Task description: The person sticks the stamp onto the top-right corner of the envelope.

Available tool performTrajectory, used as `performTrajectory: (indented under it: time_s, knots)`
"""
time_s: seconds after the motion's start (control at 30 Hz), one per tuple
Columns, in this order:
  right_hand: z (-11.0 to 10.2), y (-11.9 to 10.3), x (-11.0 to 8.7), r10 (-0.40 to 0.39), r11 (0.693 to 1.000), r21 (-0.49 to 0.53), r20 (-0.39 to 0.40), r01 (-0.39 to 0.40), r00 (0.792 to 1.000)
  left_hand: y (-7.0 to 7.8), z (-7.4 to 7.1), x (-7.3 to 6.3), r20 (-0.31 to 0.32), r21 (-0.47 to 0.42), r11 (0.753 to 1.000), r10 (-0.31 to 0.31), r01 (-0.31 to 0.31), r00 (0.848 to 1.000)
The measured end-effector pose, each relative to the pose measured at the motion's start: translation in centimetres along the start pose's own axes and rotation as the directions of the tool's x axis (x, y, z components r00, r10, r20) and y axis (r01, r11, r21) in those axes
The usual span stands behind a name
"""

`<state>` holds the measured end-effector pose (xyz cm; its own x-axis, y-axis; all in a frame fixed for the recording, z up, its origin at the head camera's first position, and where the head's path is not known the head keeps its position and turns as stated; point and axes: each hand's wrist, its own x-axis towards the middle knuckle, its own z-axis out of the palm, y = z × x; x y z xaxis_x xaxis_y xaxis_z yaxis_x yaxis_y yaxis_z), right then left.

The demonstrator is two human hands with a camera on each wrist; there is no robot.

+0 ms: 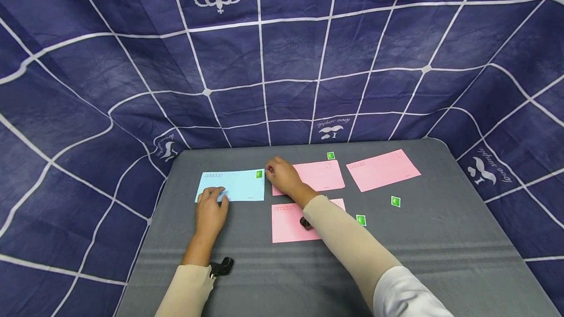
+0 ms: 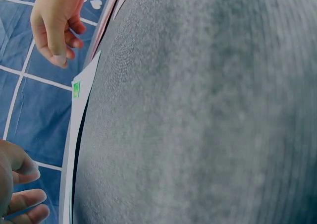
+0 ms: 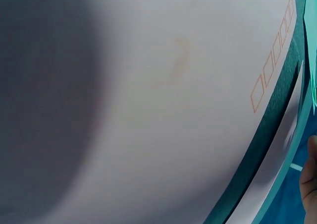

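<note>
A pale blue envelope (image 1: 233,187) lies at the left of the table, a green stamp (image 1: 259,174) on its upper right corner. My left hand (image 1: 210,214) rests with its fingers on the envelope's lower left part. Just right of the stamped corner is my right hand (image 1: 284,176), over the left end of a pink envelope (image 1: 323,175). Its fingers are loosely bent, and in the left wrist view I see nothing held in that hand (image 2: 59,28). Under the right forearm lies a second pink envelope (image 1: 286,224), partly hidden; its printed boxes show in the right wrist view.
A third pink envelope (image 1: 383,170) lies at the right. Loose green stamps are spread about: one (image 1: 331,155) near the back edge, another (image 1: 361,220) beside the forearm, a third (image 1: 395,201) farther right. Blue gridded cloth (image 1: 291,48) walls the grey table (image 1: 440,238).
</note>
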<state>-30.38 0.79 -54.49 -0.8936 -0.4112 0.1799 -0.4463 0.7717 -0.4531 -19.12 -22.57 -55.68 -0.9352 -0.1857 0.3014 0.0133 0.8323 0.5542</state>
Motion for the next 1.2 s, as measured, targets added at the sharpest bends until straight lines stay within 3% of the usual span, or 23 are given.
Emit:
performTrajectory:
  time_s: [0.4, 0.93, 1.2]
  knots:
    - [-1.0, 0.7, -1.0, 0.013, 0.999, 0.039, -0.031, -0.012, 0.999, 1.0, 0.6, -0.1, -0.060, -0.069, 0.994, 0.080, -0.084, 0.995]
    - [-2.5, 2.1, -2.3, 0.034, 0.991, 0.130, -0.116, -0.018, 0.993, 3.3, 1.4, -0.4, -0.038, -0.144, 0.975, 0.163, -0.167, 0.986]
    - [-3.3, 3.2, -3.0, 0.098, 0.977, 0.204, -0.138, -0.069, 0.985, 4.7, 2.1, -0.6, 0.034, -0.144, 0.978, 0.160, -0.154, 0.986]
